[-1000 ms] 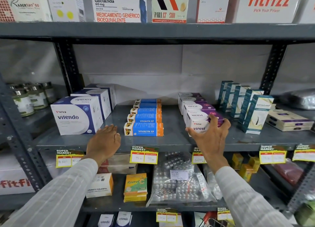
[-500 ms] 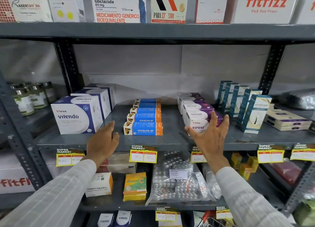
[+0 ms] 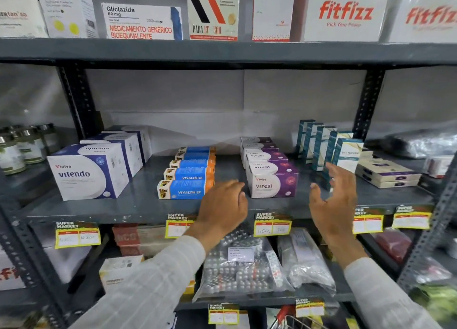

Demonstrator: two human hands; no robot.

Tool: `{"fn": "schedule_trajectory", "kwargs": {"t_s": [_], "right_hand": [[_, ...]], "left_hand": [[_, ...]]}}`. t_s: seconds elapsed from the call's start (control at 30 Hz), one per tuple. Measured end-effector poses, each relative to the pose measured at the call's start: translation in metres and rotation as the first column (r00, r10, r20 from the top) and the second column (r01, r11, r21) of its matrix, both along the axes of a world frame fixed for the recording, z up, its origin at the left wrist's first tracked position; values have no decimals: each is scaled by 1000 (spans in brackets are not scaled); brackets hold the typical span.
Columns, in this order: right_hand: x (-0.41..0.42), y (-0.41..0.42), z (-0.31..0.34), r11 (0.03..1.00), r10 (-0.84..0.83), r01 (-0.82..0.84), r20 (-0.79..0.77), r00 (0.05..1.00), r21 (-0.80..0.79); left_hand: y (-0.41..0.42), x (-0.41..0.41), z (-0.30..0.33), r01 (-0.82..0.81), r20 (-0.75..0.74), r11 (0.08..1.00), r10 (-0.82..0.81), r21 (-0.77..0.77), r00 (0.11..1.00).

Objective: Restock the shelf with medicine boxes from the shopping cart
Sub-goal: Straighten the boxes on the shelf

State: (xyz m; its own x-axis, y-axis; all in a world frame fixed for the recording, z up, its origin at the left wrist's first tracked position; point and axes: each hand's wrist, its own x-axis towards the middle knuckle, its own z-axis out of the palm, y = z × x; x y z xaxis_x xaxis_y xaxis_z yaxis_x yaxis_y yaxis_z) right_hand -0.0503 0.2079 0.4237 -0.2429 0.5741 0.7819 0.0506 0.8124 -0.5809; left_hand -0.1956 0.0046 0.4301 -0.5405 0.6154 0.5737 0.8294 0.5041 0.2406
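On the grey middle shelf (image 3: 138,202) stand rows of medicine boxes: white-and-blue vitendo boxes (image 3: 89,173), flat blue-and-orange Vivalyn boxes (image 3: 185,189), purple viresT boxes (image 3: 272,180) and tall teal Ketocasp boxes (image 3: 346,153). My left hand (image 3: 223,206) hovers over the shelf's front edge between the Vivalyn and viresT rows, fingers curled and empty. My right hand (image 3: 333,200) is raised to the right of the front viresT box, fingers spread, holding nothing. A corner of the shopping cart (image 3: 289,320) shows at the bottom.
The top shelf holds Gliclazida (image 3: 141,22) and fitfizz boxes (image 3: 343,14). Jars (image 3: 22,145) stand at the left. Bags of blister packs (image 3: 244,269) lie on the lower shelf. Flat cream boxes (image 3: 385,173) sit at the right. Yellow price tags (image 3: 272,226) line the shelf edge.
My right hand left the front viresT box and moved right of it. My left hand travelled right from near the vitendo box to the gap beside the viresT row.
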Motion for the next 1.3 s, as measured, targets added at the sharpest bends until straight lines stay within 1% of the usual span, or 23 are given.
{"fn": "schedule_trajectory", "kwargs": {"t_s": [0.1, 0.13, 0.2, 0.27, 0.37, 0.5, 0.83, 1.0, 1.13, 1.3], "right_hand": [[12, 24, -9, 994, -85, 86, 9, 996, -69], [15, 32, -11, 988, -120, 123, 33, 992, -99], [15, 48, -10, 971, -164, 183, 132, 978, -154], [11, 63, -3, 954, -155, 199, 200, 967, -224], [0, 80, 10, 923, -156, 216, 202, 967, -319], [-6, 95, 8, 906, -120, 202, 233, 965, -372], [10, 115, 12, 939, -148, 247, 371, 917, -237], [13, 115, 13, 946, -157, 252, 390, 907, -204], [15, 113, 12, 947, -164, 257, 398, 903, -193], [18, 109, 15, 941, -141, 246, 389, 910, -232]], "left_hand": [[15, 0, -15, -40, -17, 993, 38, -111, 999], [17, -1, -21, -53, -20, 991, 51, -124, 999], [21, -5, -33, -69, -37, 988, 64, -141, 997], [23, -7, -42, -83, -53, 983, 76, -162, 996], [25, -13, -47, -94, -41, 972, 87, -216, 995], [24, -13, -49, -89, -58, 971, 78, -223, 995], [25, -11, -48, -102, -30, 963, 97, -248, 995], [24, -11, -47, -106, -12, 961, 106, -255, 994], [24, -10, -47, -106, -8, 961, 108, -257, 994], [24, -8, -45, -101, -6, 962, 103, -252, 995]]}}
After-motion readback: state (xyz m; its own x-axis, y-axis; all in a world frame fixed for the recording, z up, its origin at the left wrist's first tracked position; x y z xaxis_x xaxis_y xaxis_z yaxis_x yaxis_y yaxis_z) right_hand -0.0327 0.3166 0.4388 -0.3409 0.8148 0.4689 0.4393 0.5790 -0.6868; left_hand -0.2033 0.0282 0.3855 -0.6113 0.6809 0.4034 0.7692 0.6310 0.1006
